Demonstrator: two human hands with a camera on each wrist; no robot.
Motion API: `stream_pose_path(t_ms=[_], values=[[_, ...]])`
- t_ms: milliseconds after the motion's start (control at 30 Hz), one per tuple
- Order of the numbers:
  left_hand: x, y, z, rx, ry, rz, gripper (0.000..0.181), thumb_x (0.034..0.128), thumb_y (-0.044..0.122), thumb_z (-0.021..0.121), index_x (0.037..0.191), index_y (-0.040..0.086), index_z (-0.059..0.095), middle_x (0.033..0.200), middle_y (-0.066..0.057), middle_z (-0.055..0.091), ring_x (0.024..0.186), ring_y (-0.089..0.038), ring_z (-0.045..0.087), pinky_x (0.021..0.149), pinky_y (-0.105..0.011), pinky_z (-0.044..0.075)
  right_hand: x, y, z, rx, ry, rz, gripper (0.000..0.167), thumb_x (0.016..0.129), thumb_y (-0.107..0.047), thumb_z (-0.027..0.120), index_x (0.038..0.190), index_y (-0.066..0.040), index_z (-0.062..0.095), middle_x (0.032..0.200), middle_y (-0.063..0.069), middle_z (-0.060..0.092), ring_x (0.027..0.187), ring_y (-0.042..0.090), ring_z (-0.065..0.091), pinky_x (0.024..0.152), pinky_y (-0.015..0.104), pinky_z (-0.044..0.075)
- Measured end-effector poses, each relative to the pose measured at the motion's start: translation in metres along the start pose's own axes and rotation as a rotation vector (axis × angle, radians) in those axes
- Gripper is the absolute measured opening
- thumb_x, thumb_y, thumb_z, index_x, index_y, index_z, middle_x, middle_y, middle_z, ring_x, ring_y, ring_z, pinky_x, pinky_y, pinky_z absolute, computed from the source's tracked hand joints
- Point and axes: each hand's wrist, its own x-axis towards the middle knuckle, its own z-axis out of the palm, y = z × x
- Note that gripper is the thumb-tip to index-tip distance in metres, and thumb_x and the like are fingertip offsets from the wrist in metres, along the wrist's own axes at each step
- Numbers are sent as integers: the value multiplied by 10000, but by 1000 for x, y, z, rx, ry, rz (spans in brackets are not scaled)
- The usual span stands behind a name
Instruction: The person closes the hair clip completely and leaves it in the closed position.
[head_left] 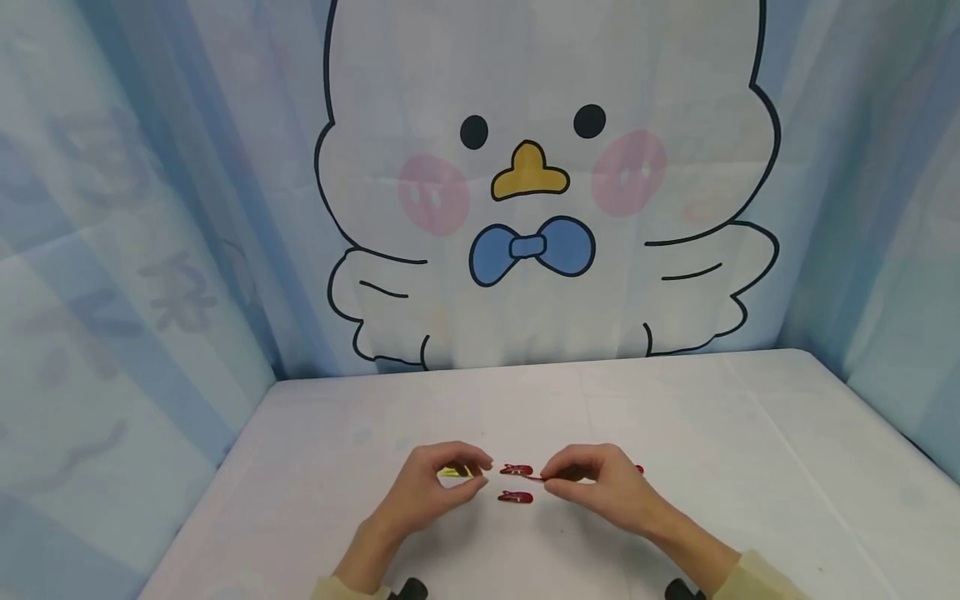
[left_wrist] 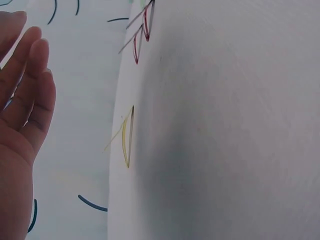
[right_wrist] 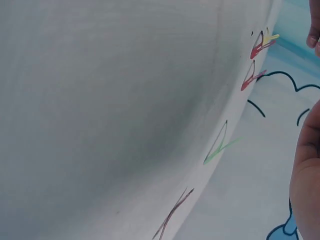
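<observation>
Snap hair clips lie on the white table. Two red clips, one nearer (head_left: 515, 497) and one farther (head_left: 516, 470), lie between the hands. My right hand (head_left: 603, 487) pinches a thin red hair clip (head_left: 534, 478) between thumb and fingertips, beside the farther red one. My left hand (head_left: 435, 483) hovers left of them, thumb and fingers apart, holding nothing. Partly behind it is a yellow hair clip (head_left: 452, 472), which stands sprung wide in the left wrist view. The right wrist view shows a green hair clip (right_wrist: 217, 149) and a dark red hair clip (right_wrist: 172, 215).
Beyond the right hand, the end of another red clip (head_left: 639, 469) shows. Two red clips, an upper (right_wrist: 259, 47) and a lower (right_wrist: 249, 79), appear in the right wrist view. A cartoon-printed curtain (head_left: 525, 317) hangs behind the white table (head_left: 712, 417).
</observation>
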Motion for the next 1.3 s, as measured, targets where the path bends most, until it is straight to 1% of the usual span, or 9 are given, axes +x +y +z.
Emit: stream_pose_path(t_ms=[233,433,500,667,767,833,1033,1133,1300], values=[[-4,-10,-10,-11,43,-50,190,899,20,750,1085,54,732,1019,-124,726,872,-149,652,813,-357,570,-8,3,-11,-41,7,20,92,912,-85,748,983,-142,764,955,-49,712,851,165,658,799,288,543],[-3,-21,-18,6,59,-102,212,890,24,759,1096,45,718,1046,-74,726,922,-197,663,819,-322,559,-11,6,-24,-90,2,61,77,909,-140,765,986,-142,761,972,20,713,851,163,637,784,289,541],[-3,-24,-19,16,63,-127,214,885,35,766,1092,61,721,1050,-53,723,950,-229,660,818,-317,554,-12,6,-29,-104,5,79,83,907,-155,769,988,-141,760,971,13,709,851,166,632,781,289,543],[-1,-31,-19,73,71,-221,220,882,68,776,1096,89,727,1074,-41,715,988,-258,637,815,-318,540,-15,10,-41,-145,9,79,84,897,-144,777,980,-142,759,962,-17,700,838,161,629,754,282,550],[2,-34,-18,134,59,-259,219,884,89,776,1098,90,729,1079,-30,712,986,-235,629,809,-330,536,-18,13,-49,-187,8,73,84,892,-142,782,971,-155,757,944,-23,696,813,145,623,722,269,543],[4,-37,-18,162,45,-269,218,881,89,777,1093,90,729,1074,-27,709,977,-228,625,803,-334,536,-20,15,-53,-213,6,64,83,891,-144,783,966,-168,757,927,-37,696,789,134,615,698,258,526],[8,-43,-17,192,-7,-313,228,863,84,789,1081,112,726,1040,21,686,951,-182,593,801,-314,523,-25,23,-64,-286,19,7,75,890,-143,783,940,-192,757,896,-75,701,754,103,605,673,254,508],[8,-46,-17,202,-30,-323,235,851,87,806,1070,119,726,1016,35,679,924,-171,586,784,-304,516,-27,27,-68,-308,33,13,82,885,-125,785,929,-190,759,893,-71,702,755,95,595,677,253,514],[7,-47,-18,215,-44,-342,239,840,78,813,1060,117,727,1004,47,682,903,-156,593,787,-305,514,-29,34,-72,-345,36,60,76,873,-147,799,908,-200,758,864,-85,690,737,84,574,646,248,498]])
